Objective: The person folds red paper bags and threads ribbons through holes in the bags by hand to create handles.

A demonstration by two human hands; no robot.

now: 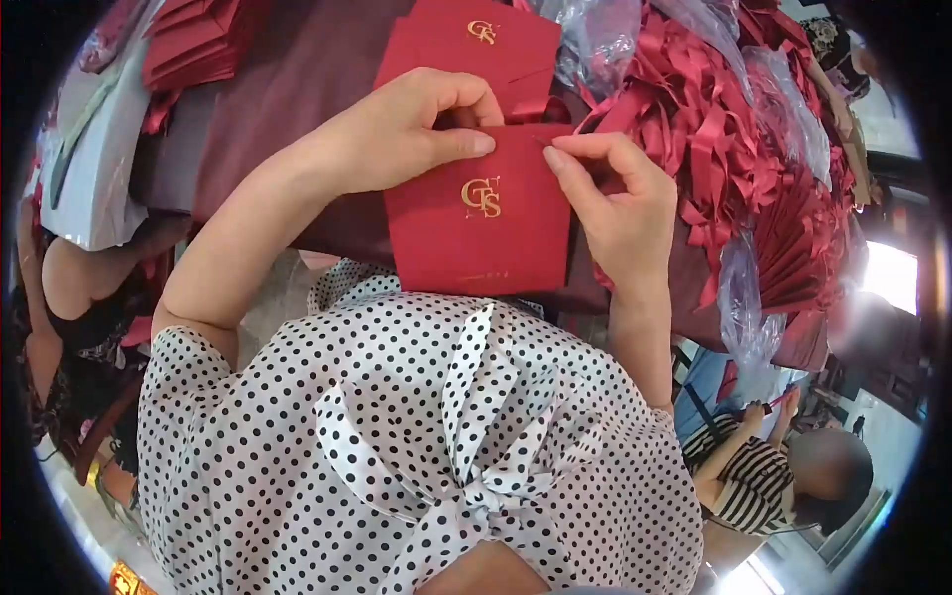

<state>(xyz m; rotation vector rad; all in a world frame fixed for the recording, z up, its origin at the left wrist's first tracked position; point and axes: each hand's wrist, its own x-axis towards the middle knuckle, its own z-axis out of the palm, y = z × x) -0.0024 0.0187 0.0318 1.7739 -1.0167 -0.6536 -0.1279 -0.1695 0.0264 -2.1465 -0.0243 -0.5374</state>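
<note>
A red paper bag [436, 238] with gold "GTS" lettering lies in front of me, its lower edge close to my body. My left hand [421, 129] grips the bag's top edge, thumb on the front and curled fingers behind. At the top right corner, my right hand [620, 198] pinches the tip of a thin red ribbon between thumb and forefinger; the exact hold is small and partly hidden. A loop of red ribbon [540, 111] shows just behind the top edge. Beyond it lie more red bags [436, 50] with the same gold lettering.
A large heap of red ribbons [694, 129] with clear plastic wrap [600, 45] spreads over the right side of the dark red tablecloth [268, 109]. Folded red bags [198, 45] are stacked at the far left. Another person in a striped top [739, 476] sits at the right.
</note>
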